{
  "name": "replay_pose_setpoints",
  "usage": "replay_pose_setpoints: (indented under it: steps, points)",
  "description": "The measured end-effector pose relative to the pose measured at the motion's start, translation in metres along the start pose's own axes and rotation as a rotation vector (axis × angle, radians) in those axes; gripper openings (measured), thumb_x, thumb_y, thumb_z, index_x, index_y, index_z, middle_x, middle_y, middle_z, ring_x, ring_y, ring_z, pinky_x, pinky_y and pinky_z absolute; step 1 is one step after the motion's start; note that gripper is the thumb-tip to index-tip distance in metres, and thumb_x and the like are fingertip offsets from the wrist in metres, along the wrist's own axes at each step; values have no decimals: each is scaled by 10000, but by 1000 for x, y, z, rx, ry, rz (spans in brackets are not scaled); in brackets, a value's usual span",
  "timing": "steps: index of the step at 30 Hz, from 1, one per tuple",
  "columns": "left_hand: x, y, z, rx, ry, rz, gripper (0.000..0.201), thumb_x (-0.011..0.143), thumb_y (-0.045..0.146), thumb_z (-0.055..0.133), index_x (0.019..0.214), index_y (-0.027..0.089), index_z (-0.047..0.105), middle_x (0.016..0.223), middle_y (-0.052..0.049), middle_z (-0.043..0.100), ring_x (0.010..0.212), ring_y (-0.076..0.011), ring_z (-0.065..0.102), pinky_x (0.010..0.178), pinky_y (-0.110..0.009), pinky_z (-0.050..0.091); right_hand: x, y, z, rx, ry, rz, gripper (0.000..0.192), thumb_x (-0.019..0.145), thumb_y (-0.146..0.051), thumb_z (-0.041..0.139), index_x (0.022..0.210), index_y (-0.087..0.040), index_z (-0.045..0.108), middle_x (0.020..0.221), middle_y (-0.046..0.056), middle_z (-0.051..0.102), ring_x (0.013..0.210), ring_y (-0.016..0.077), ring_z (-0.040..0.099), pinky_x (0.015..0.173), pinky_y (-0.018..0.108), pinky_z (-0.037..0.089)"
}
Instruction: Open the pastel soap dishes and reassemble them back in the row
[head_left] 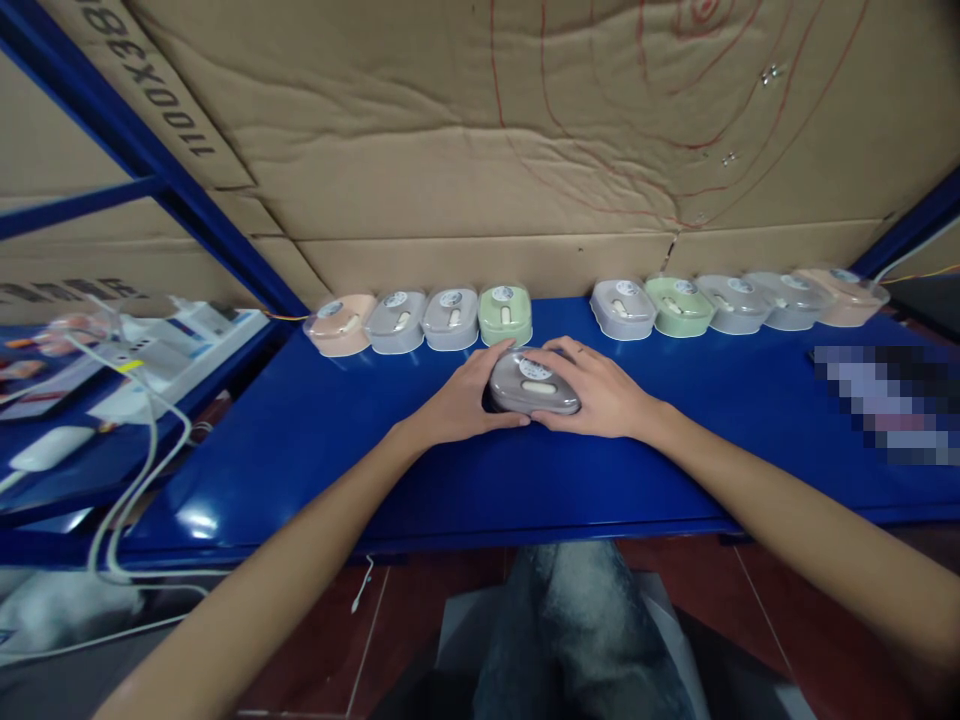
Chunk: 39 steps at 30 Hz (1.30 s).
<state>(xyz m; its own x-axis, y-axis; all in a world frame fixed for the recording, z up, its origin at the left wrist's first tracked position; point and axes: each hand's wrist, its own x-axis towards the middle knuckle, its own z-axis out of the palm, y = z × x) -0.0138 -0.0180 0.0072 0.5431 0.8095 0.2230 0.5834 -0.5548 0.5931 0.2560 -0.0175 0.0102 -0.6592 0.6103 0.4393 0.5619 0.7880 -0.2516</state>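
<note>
Over the middle of the blue table (450, 490) I have a grey rounded plastic box (511, 386) with a clear lid, a round white sticker and a pale oblong piece on top. My left hand (466, 398) grips its left side, thumb at the near edge and fingers at the far edge. From the right, my right hand (600, 388) curls round the other end, with fingers over the lid. The box's underside is hidden, so I cannot tell whether it rests on the table. Closest behind it stands a green box (505, 316) of the same shape.
Similar boxes line the back: a peach box (341, 325) and grey ones at left, several more at right, including a green box (679, 307). Behind stands a cardboard panel (420, 190). White cables (154, 440) and a power strip (202, 350) lie left. A pixelated patch covers something at right.
</note>
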Motion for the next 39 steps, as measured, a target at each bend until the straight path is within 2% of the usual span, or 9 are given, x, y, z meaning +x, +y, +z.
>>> replay_pose_setpoints:
  steps: [5,10,16,20,23,26,28,34,39]
  points:
    - [0,-2,1,14,4,-12,1152,801,692,864,1700,272,277,1756,-181,375,1619,-409,375,1325,-619,312,1,1,0,-16,4,-3,762,919,-546,762,1573,-253,503,1448,162,582,1241,365,666,1086,559,580]
    - [0,-1,1,12,11,-28,1180,796,696,869,1709,267,257,1770,-189,349,1626,-414,364,1325,-617,313,2,1,-2,-86,1,67,765,934,-614,730,1568,-249,505,1422,174,598,1176,391,679,1038,601,588]
    - [0,-3,3,7,17,5,1000,932,655,755,1714,289,248,1785,-160,336,1646,-386,338,1337,-614,291,0,-1,2,-100,19,97,742,950,-618,705,1564,-253,502,1415,181,587,1141,391,684,989,598,606]
    - [0,-6,5,2,7,6,995,955,663,722,1728,292,217,1788,-167,326,1659,-387,312,1341,-625,281,-1,0,4,-34,42,79,776,916,-571,746,1573,-265,470,1441,181,557,1222,403,650,1025,611,592]
    - [0,-6,6,9,-11,-7,1021,961,677,705,1742,284,177,1800,-177,291,1672,-387,282,1346,-620,274,-1,3,-1,63,46,27,812,871,-459,785,1570,-258,425,1470,178,534,1327,398,592,1100,605,555]
    - [1,-4,5,23,-24,-20,1045,967,686,692,1752,275,139,1811,-182,258,1681,-389,257,1349,-614,271,0,6,-10,139,3,-42,784,838,-338,779,1526,-249,414,1531,185,486,1433,390,519,1168,600,507]
    - [1,-3,5,33,-26,-23,1051,970,684,691,1754,272,126,1814,-184,250,1681,-390,258,1346,-614,278,0,8,-18,157,-34,-55,729,843,-326,771,1487,-260,435,1546,177,479,1441,383,521,1163,586,513]
    - [0,-1,2,35,15,-10,1064,946,669,742,1748,326,134,1757,-165,390,1629,-386,376,1317,-621,323,0,13,-39,26,-107,11,677,827,-498,833,1386,-273,525,1374,137,588,1184,363,665,976,531,599]
    - [0,3,-2,54,27,-38,965,966,647,726,1723,309,232,1711,-164,451,1604,-378,407,1303,-610,346,-1,25,-45,-166,-65,175,721,783,-683,836,1290,-231,593,1259,165,615,1022,393,682,890,571,585]
